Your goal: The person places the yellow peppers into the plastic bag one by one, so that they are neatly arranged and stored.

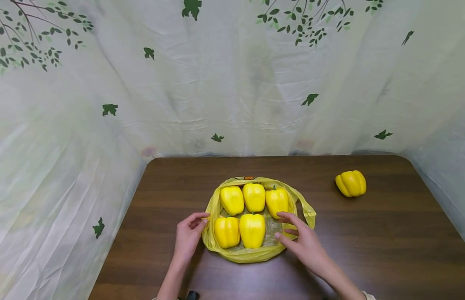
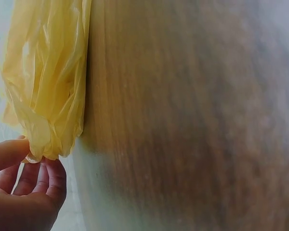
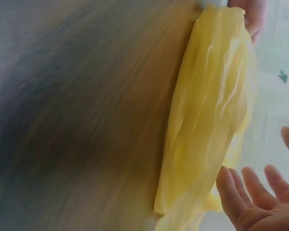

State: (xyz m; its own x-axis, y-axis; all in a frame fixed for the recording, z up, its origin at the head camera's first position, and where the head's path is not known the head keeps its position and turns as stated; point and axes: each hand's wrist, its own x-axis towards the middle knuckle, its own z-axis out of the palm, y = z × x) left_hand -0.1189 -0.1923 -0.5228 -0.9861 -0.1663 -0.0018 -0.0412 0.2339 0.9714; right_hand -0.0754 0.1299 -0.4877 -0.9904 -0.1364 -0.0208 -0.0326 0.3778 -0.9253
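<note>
A yellow plastic bag (image 1: 251, 255) lies spread open on the table, its rim rolled into an oval. Inside it, three yellow bell peppers (image 1: 254, 198) form a back row and two more (image 1: 252, 231) a front row, leaving the front right of the bag's floor bare. My left hand (image 1: 190, 233) pinches the bag's left rim between thumb and fingers; the left wrist view shows the crumpled yellow film (image 2: 43, 130) at the fingertips. Over the right rim, my right hand (image 1: 303, 241) has its fingers spread and holds nothing. In the right wrist view its fingertips (image 3: 226, 177) come right up to the bag.
Another yellow bell pepper (image 1: 351, 183) lies on its side at the back right of the brown wooden table (image 1: 382, 233). A bag handle loop (image 1: 309, 213) sticks out on the right. Behind the table hangs a pale curtain (image 1: 247, 91) with leaf prints. A small black object (image 1: 192, 295) shows at the front edge.
</note>
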